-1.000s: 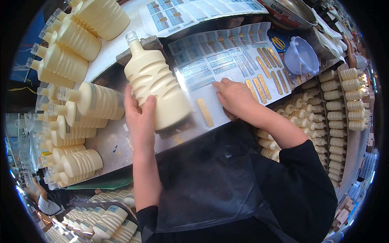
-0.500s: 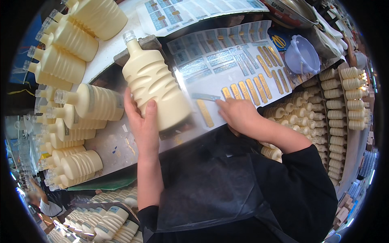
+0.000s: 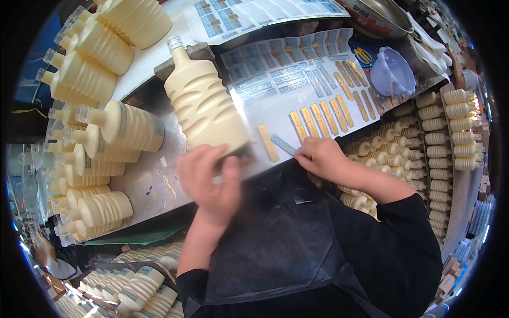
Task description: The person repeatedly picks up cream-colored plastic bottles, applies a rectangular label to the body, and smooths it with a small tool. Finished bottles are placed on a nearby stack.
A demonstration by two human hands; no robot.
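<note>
A cream ribbed bottle (image 3: pixel 205 108) with a clear neck lies on the bench, its neck against a dark block (image 3: pixel 199 53). My left hand (image 3: pixel 208 177) is at the bottle's base, blurred, with thumb and fingers apart and nothing held. Between the fingertips of my right hand (image 3: pixel 322 157) is one end of a narrow blue label strip (image 3: pixel 283 144). The strip slants over the white backing sheet, beside a single gold label (image 3: pixel 268 142). More gold labels (image 3: pixel 320 118) stand in a row on the sheet just beyond the right hand.
Cream bottles (image 3: pixel 132 127) crowd the left side of the bench. Another label sheet (image 3: pixel 254 18) lies on the raised shelf at the back. A lavender bucket (image 3: pixel 392 73) stands at the far right, near a metal basin (image 3: pixel 379 16). Stacked bottles (image 3: pixel 392 143) fill the lower right.
My left hand has let go of the bottle's side and moved down toward its base. My right hand has drawn the blue strip nearer to me and slightly right, tilting it more steeply.
</note>
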